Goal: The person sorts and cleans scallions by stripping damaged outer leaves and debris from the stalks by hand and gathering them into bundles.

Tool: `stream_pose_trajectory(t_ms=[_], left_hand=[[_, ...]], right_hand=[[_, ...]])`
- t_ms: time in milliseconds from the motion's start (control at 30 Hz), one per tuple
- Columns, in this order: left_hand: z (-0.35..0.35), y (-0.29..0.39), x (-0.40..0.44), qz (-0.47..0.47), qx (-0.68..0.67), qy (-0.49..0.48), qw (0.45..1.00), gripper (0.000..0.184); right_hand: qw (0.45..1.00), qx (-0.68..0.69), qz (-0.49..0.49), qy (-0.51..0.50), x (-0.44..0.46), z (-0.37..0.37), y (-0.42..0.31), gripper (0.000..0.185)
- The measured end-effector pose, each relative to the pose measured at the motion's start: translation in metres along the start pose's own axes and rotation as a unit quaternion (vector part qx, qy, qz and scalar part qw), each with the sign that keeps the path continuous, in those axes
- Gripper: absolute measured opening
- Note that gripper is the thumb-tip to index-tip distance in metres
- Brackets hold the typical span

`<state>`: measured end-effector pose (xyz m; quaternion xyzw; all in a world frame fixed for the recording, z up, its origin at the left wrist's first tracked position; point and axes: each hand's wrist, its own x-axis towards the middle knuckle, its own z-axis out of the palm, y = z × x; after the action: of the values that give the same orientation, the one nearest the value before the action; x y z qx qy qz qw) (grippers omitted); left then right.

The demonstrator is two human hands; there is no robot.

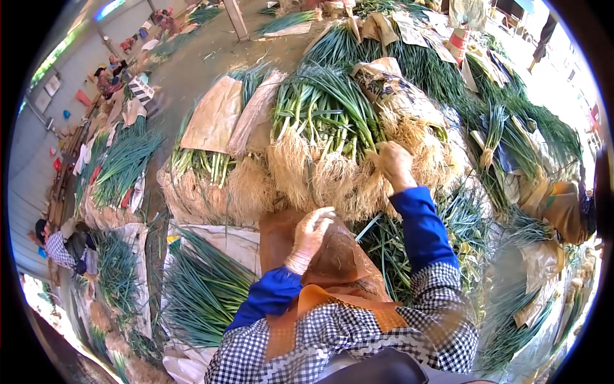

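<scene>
My right hand (393,164) is closed on green onion stalks at the right side of a large pile of green onions (327,118), just above their roots. Pale, stringy roots (291,163) face me, while the dark green leaves point away. In front of my body, my left hand (311,235) hangs over a brown apron (342,246) with its fingers partly stretched, and nothing shows in it. Trimmed green onions (208,281) lie on a pale sheet to the left. Loose leaves (393,246) are heaped beneath my right forearm.
Brown paper (214,115) covers a bundle at left, and a printed sack (400,93) covers another at right. More green onions (422,70) lie farther back. People (61,246) sit along the left wall. A post (235,19) stands at the back.
</scene>
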<state>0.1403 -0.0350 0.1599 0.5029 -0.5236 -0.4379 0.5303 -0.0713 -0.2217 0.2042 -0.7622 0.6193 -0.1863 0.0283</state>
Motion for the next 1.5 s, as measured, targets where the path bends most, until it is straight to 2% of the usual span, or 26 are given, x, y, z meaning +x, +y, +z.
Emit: stream_pose_trajectory(t_ms=[67, 133, 200, 267, 300, 333, 400, 433, 467, 500, 533, 633, 700, 867, 933, 1000, 1067, 1100, 1133, 1200, 1233, 1267, 1333, 1367, 1467, 1500], left_hand=[[0.015, 0.012, 0.005, 0.031, 0.063, -0.026, 0.997, 0.026], [0.03, -0.012, 0.01, -0.05, -0.121, -0.05, 0.99, 0.026], [0.032, -0.031, 0.015, -0.032, -0.144, -0.088, 0.985, 0.033], [0.044, -0.006, 0.007, -0.16, -0.336, -0.096, 0.923, 0.047], [0.056, -0.024, 0.002, -0.158, -0.376, -0.129, 0.904, 0.058], [0.067, -0.026, -0.006, -0.07, -0.46, -0.189, 0.864, 0.053], [0.085, -0.018, -0.009, -0.33, -0.496, -0.234, 0.768, 0.04], [0.092, -0.036, -0.016, -0.425, -0.444, -0.185, 0.767, 0.025], [0.095, -0.05, -0.02, -0.409, -0.425, -0.156, 0.792, 0.018], [0.095, -0.056, -0.022, -0.39, -0.385, -0.157, 0.822, 0.018], [0.093, -0.065, -0.022, -0.367, -0.342, -0.156, 0.851, 0.018], [0.103, -0.079, -0.023, -0.338, -0.349, -0.098, 0.869, 0.015], [0.106, -0.076, -0.026, -0.323, -0.33, -0.11, 0.88, 0.014], [0.098, -0.057, -0.031, -0.407, -0.517, -0.135, 0.741, 0.014], [0.104, -0.063, -0.026, -0.395, -0.514, -0.131, 0.75, 0.015], [0.111, -0.07, -0.024, -0.372, -0.455, -0.097, 0.803, 0.016], [0.112, -0.072, -0.024, -0.378, -0.453, -0.105, 0.801, 0.017], [0.11, -0.07, -0.025, -0.37, -0.418, -0.128, 0.82, 0.017], [0.108, -0.065, -0.027, -0.363, -0.382, -0.148, 0.837, 0.017], [0.106, -0.06, -0.03, -0.36, -0.366, -0.152, 0.845, 0.018], [0.104, -0.054, -0.029, -0.372, -0.44, -0.163, 0.8, 0.019], [0.102, -0.05, -0.029, -0.382, -0.512, -0.174, 0.75, 0.02], [0.105, -0.055, -0.027, -0.371, -0.556, -0.188, 0.719, 0.023], [0.106, -0.058, -0.027, -0.369, -0.554, -0.18, 0.725, 0.023], [0.096, -0.051, -0.02, -0.379, -0.482, -0.097, 0.784, 0.024], [0.091, -0.069, -0.017, -0.38, -0.49, -0.093, 0.779, 0.025]], right_hand=[[0.986, -0.099, 0.035, -0.13, 0.032, 0.035, 0.002, 0.043], [0.985, -0.088, 0.004, -0.145, 0.03, 0.034, 0.01, 0.042], [0.995, 0.081, 0.021, -0.048, 0.009, 0.017, 0.015, 0.04], [0.975, 0.223, 0.011, -0.019, -0.04, -0.016, 0.003, 0.028], [0.946, 0.301, -0.101, -0.06, -0.065, -0.026, 0.008, 0.026], [0.794, 0.577, 0.097, -0.163, -0.092, -0.017, 0.004, 0.028], [0.762, 0.59, 0.114, -0.241, -0.133, -0.001, -0.005, 0.022], [0.755, 0.595, 0.13, -0.244, -0.141, 0.011, -0.001, 0.022], [0.747, 0.599, 0.148, -0.246, -0.152, 0.02, 0.004, 0.023], [0.827, 0.494, 0.106, -0.246, -0.146, 0.017, 0.011, 0.033], [0.905, 0.416, 0.013, -0.09, -0.143, 0.023, 0.009, 0.032], [0.973, 0.218, 0.069, -0.04, -0.124, 0.024, -0.004, 0.034], [0.989, 0.147, 0.015, 0.021, -0.121, 0.042, -0.004, 0.026], [0.984, 0.002, -0.076, 0.158, -0.152, 0.048, 0.025, 0.025], [0.981, 0.077, -0.055, 0.169, -0.171, 0.045, 0.041, 0.023], [0.929, 0.316, 0.192, -0.021, -0.166, 0.016, 0.039, 0.018], [0.9, 0.401, 0.17, 0.017, -0.139, 0.01, 0.029, 0.02], [0.979, 0.145, -0.123, 0.078, -0.124, 0.022, 0.039, 0.023], [0.949, 0.294, 0.103, -0.044, -0.108, 0.009, 0.016, 0.025], [0.983, 0.177, 0.021, -0.05, -0.087, 0.041, 0.016, 0.028], [0.957, 0.287, -0.006, -0.028, -0.085, 0.043, 0.014, 0.025], [0.983, 0.165, -0.061, 0.043, -0.088, 0.045, 0.013, 0.021], [0.991, 0.126, -0.028, 0.037, -0.099, 0.049, 0.005, 0.018], [0.97, 0.233, 0.028, 0.066, -0.118, 0.046, -0.001, 0.019], [0.921, 0.371, 0.031, -0.117, -0.186, -0.003, 0.017, 0.025], [0.877, 0.411, 0.169, -0.185, -0.204, -0.019, 0.029, 0.026]])
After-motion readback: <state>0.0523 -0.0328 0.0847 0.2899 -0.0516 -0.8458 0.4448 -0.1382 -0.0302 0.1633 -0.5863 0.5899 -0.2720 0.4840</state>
